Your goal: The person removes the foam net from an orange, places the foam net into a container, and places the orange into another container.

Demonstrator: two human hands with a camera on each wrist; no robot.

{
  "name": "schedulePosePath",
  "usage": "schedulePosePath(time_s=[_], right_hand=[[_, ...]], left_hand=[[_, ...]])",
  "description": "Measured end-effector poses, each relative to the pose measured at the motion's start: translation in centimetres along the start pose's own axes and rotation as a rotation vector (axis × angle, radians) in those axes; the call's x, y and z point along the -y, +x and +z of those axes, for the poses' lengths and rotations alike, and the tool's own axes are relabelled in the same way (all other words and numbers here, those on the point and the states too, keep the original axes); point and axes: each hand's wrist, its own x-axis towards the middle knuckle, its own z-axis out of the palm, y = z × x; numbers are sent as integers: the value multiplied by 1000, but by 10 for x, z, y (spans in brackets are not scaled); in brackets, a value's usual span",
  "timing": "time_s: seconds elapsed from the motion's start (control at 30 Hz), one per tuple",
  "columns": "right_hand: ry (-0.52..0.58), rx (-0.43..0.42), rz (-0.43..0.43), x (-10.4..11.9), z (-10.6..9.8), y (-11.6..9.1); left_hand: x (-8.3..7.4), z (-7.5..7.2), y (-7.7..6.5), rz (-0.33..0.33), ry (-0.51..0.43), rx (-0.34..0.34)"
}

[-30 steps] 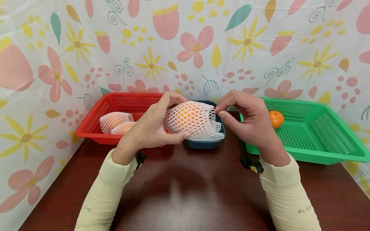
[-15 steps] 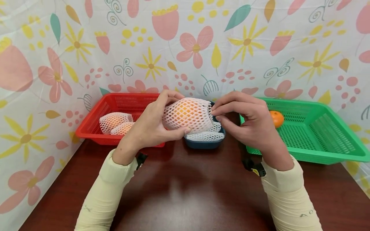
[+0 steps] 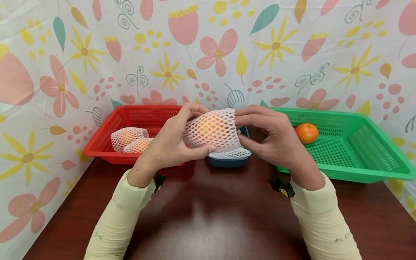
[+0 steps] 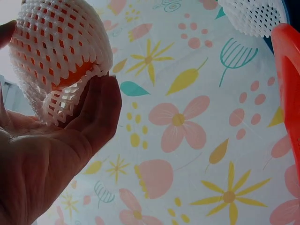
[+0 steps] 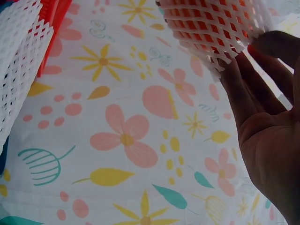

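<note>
An orange point(image 3: 209, 124), inside a white foam net sleeve point(image 3: 227, 135), is held above the table's middle. My left hand point(image 3: 173, 139) grips its left end, thumb below and fingers behind; the left wrist view shows the orange point(image 4: 70, 77) through the sleeve's opening. At the sleeve's right rim is my right hand point(image 3: 276, 141), index and middle fingertips at the upper edge, thumb lower down. The right wrist view has these fingers point(image 5: 239, 93) touching the net's edge point(image 5: 225, 56); their tips are partly hidden. Behind and below, a blue container point(image 3: 229, 162) holds more foam nets point(image 3: 230, 154).
On the left, a red basket point(image 3: 97, 148) holds net-wrapped fruits point(image 3: 128, 137), partly behind my left arm. A green basket point(image 3: 373, 173) on the right contains a bare orange point(image 3: 307, 133). A flowered cloth point(image 3: 208, 54) hangs behind the brown table point(image 3: 201, 216).
My right fingers have moved left from pinching at the net's edge to its rim, and the opening now shows less. The left hand keeps its grip on the wrapped orange.
</note>
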Motion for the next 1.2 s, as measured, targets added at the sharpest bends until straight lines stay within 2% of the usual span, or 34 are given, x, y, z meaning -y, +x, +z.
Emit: schedulePosePath(time_s=[0.17, 0.47, 0.67, 0.9, 1.2], right_hand=[[46, 53, -7, -4, 1, -2], [101, 127, 34, -3, 6, 0], [76, 158, 76, -4, 10, 1], [-7, 161, 62, -5, 16, 2], [-17, 176, 45, -4, 26, 4]], left_hand=[[1, 1, 0, -2, -10, 8], [0, 3, 1, 5, -30, 12], [0, 4, 2, -1, -30, 8], [-1, 5, 2, -19, -19, 3], [-2, 10, 2, -15, -6, -7]])
